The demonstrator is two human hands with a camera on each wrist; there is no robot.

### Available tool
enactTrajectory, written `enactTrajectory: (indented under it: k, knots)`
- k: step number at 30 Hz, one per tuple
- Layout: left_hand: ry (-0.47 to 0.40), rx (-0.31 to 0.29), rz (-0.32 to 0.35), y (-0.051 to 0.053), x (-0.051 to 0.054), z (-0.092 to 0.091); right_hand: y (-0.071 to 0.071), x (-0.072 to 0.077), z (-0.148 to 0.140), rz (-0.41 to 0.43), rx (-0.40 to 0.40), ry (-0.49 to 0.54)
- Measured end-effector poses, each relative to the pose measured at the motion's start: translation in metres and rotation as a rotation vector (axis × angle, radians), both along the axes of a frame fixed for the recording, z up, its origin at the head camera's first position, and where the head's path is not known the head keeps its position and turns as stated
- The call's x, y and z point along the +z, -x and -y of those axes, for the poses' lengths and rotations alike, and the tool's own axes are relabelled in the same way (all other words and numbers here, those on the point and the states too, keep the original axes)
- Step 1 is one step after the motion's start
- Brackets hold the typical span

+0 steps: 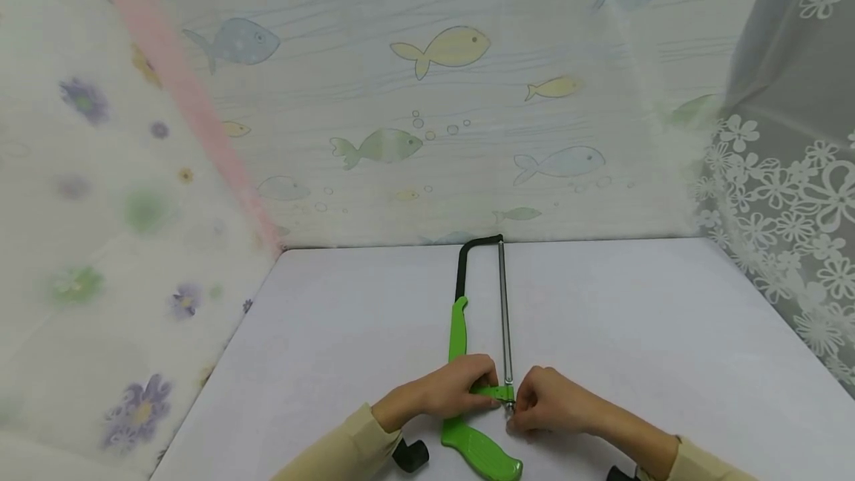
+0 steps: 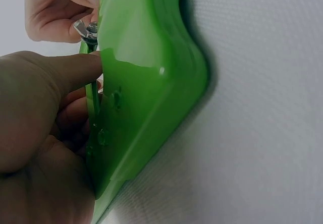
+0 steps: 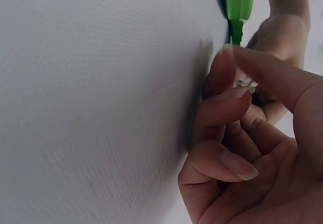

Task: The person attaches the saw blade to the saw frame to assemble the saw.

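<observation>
A white, flat-topped table [image 1: 367, 303] spreads on every side of a hacksaw with a bright green body [image 1: 458, 332] and a black metal bow [image 1: 461, 273], which lies on it. The hacksaw's long axis runs away from the person: the black bow points at the table's far edge, the bent green grip [image 1: 484, 453] points back toward the person, and the blade side faces right.

The person's left hand [image 1: 461, 386] lies across the hacksaw's lower body, its fingers curled round the short green bracket [image 1: 497, 392] and its thumb pressed against the green. The right hand [image 1: 557, 401] is just right of the hacksaw's near blade end, fingers bent in and thumb close to the fingertips, the gap narrow; whether it pinches anything cannot be told. A thin silver metal strip [image 1: 505, 303] forms the hacksaw's right side. At the strip's near end, a small shiny metal wing nut [image 2: 81, 29] sits beside the right fingertips.
</observation>
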State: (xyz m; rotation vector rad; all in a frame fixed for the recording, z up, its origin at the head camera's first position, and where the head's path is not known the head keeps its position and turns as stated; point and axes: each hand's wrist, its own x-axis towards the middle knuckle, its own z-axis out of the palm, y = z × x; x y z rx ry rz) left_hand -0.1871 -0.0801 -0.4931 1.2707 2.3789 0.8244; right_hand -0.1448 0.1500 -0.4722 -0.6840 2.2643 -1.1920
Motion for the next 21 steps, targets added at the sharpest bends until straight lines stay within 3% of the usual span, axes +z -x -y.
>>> enactTrajectory:
  k: [21]
  knots:
    - [0.000, 0.002, -0.005, -0.0021, -0.0021, -0.0007, 0.0005, 0.0011, -0.0002, -0.034, -0.011, -0.032]
